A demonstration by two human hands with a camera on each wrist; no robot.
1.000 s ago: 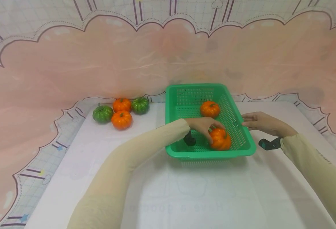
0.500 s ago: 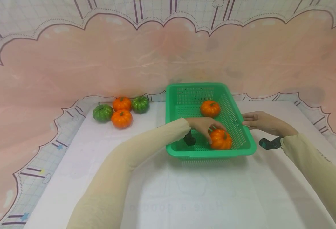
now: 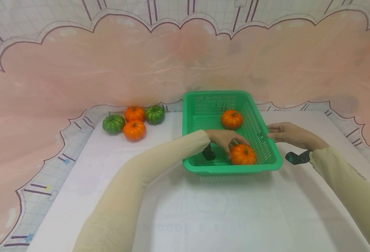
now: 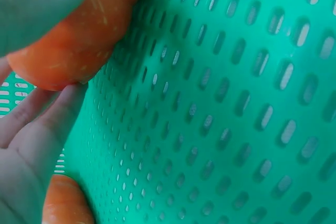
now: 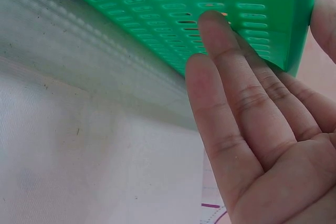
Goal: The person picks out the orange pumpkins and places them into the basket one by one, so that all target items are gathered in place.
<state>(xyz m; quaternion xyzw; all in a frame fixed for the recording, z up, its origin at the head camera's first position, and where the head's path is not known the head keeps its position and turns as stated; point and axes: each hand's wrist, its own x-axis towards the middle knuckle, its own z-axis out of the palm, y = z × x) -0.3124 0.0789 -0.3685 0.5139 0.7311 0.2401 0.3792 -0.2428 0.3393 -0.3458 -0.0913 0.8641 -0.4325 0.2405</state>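
Inside the green basket (image 3: 232, 169), my left hand (image 3: 224, 139) holds an orange pumpkin (image 3: 244, 155) near the front right corner. Thumb and fingers lie around this pumpkin (image 4: 79, 35) in the left wrist view. A second orange pumpkin (image 3: 231, 119) sits farther back in the basket, apart from the held one. Outside the basket's right wall, my right hand (image 3: 293, 134) touches it with fairly straight fingers (image 5: 252, 98); the thumb is by the rim in the right wrist view.
Left of the basket, two orange pumpkins (image 3: 134, 130) and two green pumpkins (image 3: 154, 115) are grouped on the white tabletop (image 3: 191, 217). A patterned pink cloth (image 3: 140, 63) rises behind the table. Dark wrist-worn pieces (image 3: 297, 158) show beside both sleeves.
The pumpkin in my left hand has turned slightly, its stem shifting a little left, and sits marginally lower. My right hand stays where it was against the basket.
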